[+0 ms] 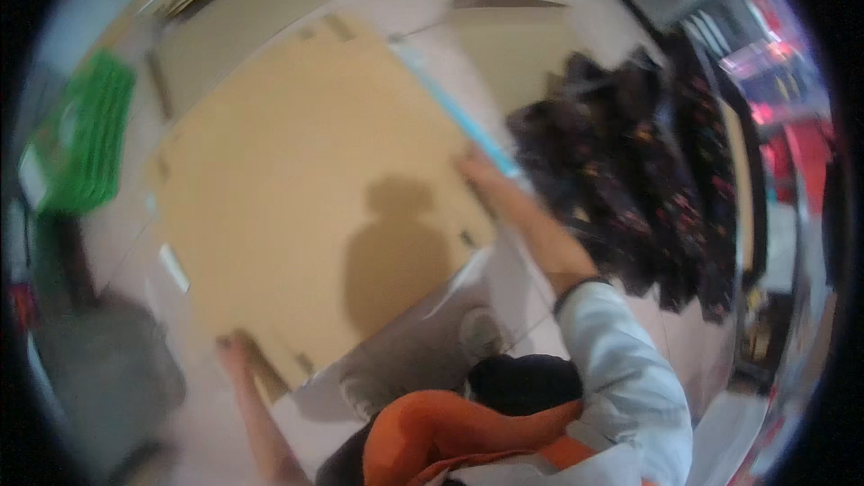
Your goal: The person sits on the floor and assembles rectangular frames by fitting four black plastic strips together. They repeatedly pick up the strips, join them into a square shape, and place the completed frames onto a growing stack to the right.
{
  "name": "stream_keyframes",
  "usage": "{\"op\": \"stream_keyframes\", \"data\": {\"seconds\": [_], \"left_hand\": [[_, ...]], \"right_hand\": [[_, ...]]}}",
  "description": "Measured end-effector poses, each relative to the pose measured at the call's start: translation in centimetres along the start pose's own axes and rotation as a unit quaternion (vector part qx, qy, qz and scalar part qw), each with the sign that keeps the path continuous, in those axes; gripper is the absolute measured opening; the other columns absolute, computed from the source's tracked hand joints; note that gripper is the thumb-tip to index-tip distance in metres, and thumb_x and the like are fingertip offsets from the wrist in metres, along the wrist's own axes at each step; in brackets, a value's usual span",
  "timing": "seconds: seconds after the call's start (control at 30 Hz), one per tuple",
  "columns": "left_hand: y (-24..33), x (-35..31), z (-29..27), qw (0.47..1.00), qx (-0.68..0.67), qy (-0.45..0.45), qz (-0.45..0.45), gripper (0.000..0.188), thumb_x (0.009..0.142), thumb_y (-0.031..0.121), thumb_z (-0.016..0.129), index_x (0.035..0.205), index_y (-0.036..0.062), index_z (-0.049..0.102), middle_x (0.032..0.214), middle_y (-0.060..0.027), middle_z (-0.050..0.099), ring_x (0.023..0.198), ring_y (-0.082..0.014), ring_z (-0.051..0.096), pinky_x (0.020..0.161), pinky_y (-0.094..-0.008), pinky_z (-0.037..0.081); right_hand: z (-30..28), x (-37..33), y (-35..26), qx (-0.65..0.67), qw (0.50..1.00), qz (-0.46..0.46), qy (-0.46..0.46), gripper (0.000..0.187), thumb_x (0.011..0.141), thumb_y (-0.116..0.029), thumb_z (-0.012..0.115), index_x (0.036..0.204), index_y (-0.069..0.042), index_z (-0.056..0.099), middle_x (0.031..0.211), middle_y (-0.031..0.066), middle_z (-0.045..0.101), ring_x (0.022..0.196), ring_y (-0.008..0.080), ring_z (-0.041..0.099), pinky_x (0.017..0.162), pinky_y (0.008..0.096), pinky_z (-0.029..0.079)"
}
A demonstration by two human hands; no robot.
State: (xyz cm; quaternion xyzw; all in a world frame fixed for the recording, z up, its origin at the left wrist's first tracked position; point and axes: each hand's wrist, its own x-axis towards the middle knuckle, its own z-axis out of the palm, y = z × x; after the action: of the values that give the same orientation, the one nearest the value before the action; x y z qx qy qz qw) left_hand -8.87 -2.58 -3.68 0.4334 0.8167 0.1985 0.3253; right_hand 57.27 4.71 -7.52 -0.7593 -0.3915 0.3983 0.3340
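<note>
Cardboard sheet (315, 189) between both hands.

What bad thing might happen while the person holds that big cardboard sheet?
The flattened cardboard sheet is wide, and the left hand and right hand grip only its opposite edges, so it may sag, fold or slip. It also hides the floor below, so the person might trip. Its right edge is near the dark patterned clothes and may snag them.

We see a large flattened tan cardboard box (315, 207) lying mid-scene, more flat cardboard sheets (270, 9) at the far side, and a green crate (90, 135) at far left.
</note>
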Motion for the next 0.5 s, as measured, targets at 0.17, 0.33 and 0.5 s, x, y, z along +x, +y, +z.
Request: {"op": "stream_keyframes", "data": {"seconds": [0.17, 0.33, 0.5], "left_hand": [[3.2, -1.6, -1.6, 0.992, -0.118, 0.024, -0.022, 0.028, 0.087, 0.021, 0.05, 0.105, -0.0006, 0.051, 0.098, -0.0113, 0.057, 0.088, -0.0193, 0.053, 0.076, -0.0329, 0.044], [4.5, -3.7, -3.1, 0.989, 0.145, 0.022, 0.034, 0.036, 0.086, 0.031, 0.046, 0.093, -0.0027, 0.057, 0.089, -0.0184, 0.061, 0.083, -0.0341, 0.058, 0.072, -0.0433, 0.045], [6.3, -0.6, -0.1, 0.96, 0.269, 0.018, 0.073, 0.034, 0.076, 0.022, 0.057, 0.101, -0.0008, 0.05, 0.105, -0.02, 0.051, 0.1, -0.0361, 0.05, 0.083, -0.0434, 0.043]], "right_hand": [[-2.0, 1.6, -1.2, -0.076, 0.995, -0.034, 0.057, 0.052, 0.08, -0.022, 0.058, 0.122, 0.0, 0.039, 0.094, 0.0139, 0.056, 0.083, 0.0218, 0.055, 0.068, 0.0352, 0.046], [-1.1, 0.1, -3.8, 0.041, 0.993, 0.078, -0.079, 0.033, 0.083, -0.021, 0.056, 0.111, -0.005, 0.047, 0.084, 0.0054, 0.052, 0.08, 0.0159, 0.051, 0.066, 0.0347, 0.045], [-2.1, -0.2, -0.3, -0.217, 0.969, -0.102, 0.064, 0.062, 0.084, -0.022, 0.053, 0.132, 0.005, 0.025, 0.125, 0.0218, 0.042, 0.112, 0.0306, 0.045, 0.093, 0.0364, 0.037]]}}
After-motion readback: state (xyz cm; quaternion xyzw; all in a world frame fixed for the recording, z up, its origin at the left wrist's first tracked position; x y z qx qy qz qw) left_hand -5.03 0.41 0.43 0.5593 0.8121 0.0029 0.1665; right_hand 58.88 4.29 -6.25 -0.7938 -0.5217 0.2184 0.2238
